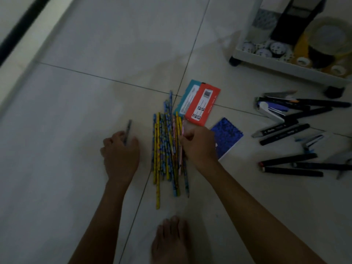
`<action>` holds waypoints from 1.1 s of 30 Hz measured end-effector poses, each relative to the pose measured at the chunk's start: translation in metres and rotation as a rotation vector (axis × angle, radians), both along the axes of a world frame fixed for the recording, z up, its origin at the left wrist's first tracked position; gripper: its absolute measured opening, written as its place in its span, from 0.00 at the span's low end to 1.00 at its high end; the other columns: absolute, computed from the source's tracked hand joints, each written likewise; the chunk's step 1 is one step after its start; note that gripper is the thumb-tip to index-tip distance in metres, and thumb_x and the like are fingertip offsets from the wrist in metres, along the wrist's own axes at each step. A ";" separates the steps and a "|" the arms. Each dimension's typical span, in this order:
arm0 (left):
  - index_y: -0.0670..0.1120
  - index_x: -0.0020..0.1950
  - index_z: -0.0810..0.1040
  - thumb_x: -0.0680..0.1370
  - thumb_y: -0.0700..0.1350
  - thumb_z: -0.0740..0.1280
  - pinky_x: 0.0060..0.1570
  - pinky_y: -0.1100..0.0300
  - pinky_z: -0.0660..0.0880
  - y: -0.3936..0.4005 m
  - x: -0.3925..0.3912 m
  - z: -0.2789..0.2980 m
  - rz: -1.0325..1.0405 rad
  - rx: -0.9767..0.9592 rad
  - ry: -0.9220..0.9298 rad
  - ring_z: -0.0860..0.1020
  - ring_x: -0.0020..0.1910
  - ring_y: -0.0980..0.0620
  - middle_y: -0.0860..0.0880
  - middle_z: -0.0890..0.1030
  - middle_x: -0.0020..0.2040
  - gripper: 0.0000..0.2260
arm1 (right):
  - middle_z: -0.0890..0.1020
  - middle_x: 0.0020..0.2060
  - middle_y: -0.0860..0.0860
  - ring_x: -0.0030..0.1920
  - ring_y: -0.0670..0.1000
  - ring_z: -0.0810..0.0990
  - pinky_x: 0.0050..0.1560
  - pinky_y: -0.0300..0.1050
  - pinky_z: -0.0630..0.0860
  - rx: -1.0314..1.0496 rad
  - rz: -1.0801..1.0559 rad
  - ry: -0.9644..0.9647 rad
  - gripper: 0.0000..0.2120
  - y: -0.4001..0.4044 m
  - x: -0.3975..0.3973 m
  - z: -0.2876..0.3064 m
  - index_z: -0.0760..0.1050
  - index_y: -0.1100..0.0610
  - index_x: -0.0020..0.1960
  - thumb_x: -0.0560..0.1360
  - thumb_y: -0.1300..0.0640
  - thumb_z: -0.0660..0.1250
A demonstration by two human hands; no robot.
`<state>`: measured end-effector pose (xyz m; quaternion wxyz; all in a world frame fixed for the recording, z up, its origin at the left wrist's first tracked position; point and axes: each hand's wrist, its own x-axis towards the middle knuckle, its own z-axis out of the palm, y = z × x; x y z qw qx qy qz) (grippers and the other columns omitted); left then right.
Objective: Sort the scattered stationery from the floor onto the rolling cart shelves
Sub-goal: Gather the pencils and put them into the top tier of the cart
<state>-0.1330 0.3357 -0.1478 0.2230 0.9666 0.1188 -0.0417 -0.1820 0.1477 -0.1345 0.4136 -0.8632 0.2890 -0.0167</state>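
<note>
I see the tiled floor [76,168] first, the rolling cart [285,67] up at 2 o'clock. The pile of pencils [165,149] lies at centre between my hands. My right hand [198,143], at the pile's 3 o'clock edge, pinches a pink pencil [182,130]; my left hand [122,151], at 9 o'clock, closes around a dark pen [128,130].

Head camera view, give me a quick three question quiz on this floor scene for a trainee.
1. True or false: the left hand holds a single pencil.
2. What lies just right of the right hand? A) blue notebook B) scissors C) a cup
3. Fill in: the red card overlaps a ____ card.

Key: 1 true; 2 A; 3 teal. The pencil pile lies between the hands.
</note>
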 end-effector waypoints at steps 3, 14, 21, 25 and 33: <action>0.44 0.68 0.70 0.74 0.64 0.65 0.60 0.47 0.70 -0.026 -0.008 0.006 -0.096 -0.086 0.047 0.73 0.59 0.38 0.41 0.72 0.61 0.31 | 0.81 0.30 0.54 0.28 0.46 0.74 0.32 0.38 0.70 -0.009 0.023 -0.006 0.14 0.002 0.003 0.006 0.80 0.62 0.36 0.76 0.56 0.67; 0.39 0.64 0.65 0.61 0.65 0.76 0.50 0.51 0.71 -0.081 -0.029 0.008 -0.300 -0.055 0.125 0.73 0.54 0.40 0.40 0.70 0.57 0.44 | 0.82 0.47 0.61 0.47 0.57 0.81 0.50 0.52 0.78 0.389 -0.026 0.146 0.24 -0.010 0.009 0.022 0.78 0.64 0.50 0.81 0.45 0.53; 0.39 0.59 0.67 0.61 0.63 0.78 0.47 0.52 0.73 -0.081 -0.016 0.011 -0.315 0.004 0.195 0.75 0.52 0.43 0.42 0.73 0.54 0.39 | 0.83 0.43 0.58 0.44 0.57 0.84 0.50 0.59 0.80 0.423 -0.014 0.130 0.23 -0.026 0.008 0.014 0.78 0.57 0.41 0.79 0.42 0.54; 0.37 0.57 0.70 0.67 0.61 0.75 0.50 0.52 0.73 -0.083 -0.005 0.017 -0.360 0.092 0.233 0.77 0.54 0.41 0.41 0.77 0.53 0.34 | 0.84 0.44 0.59 0.45 0.56 0.84 0.49 0.50 0.82 0.545 -0.062 0.142 0.19 -0.034 0.006 0.010 0.76 0.55 0.40 0.81 0.45 0.54; 0.41 0.45 0.75 0.69 0.60 0.73 0.46 0.55 0.73 -0.092 0.005 0.025 -0.472 0.211 0.199 0.79 0.48 0.43 0.42 0.78 0.46 0.22 | 0.83 0.46 0.61 0.43 0.54 0.83 0.42 0.41 0.79 0.644 -0.126 0.141 0.23 -0.037 0.006 0.010 0.77 0.65 0.54 0.82 0.47 0.53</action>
